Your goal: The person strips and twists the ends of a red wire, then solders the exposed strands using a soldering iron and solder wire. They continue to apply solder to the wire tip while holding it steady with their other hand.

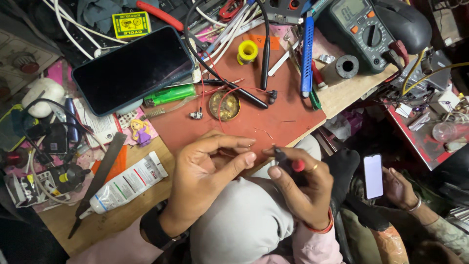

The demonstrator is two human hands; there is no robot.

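My left hand [207, 176] hovers at the front edge of the reddish work mat [273, 115], its thumb and forefinger pinched on something small, probably a thin wire, too fine to make out. My right hand [300, 183] grips a small black tool with a red band [288, 164], its tip pointing at the left fingertips. A thin red wire [222, 100] loops over a round tin of yellowish paste [224, 105] further back on the mat. A small metal plug [196, 115] lies left of the tin.
A dark phone [132, 68], green lighter [171, 94], white glue tube [124, 185], flat file [97, 181], yellow solder spool [247, 51], blue tool [307, 49] and multimeter [359, 27] crowd the bench. At lower right another person's hand [398, 188] holds a lit phone [373, 176].
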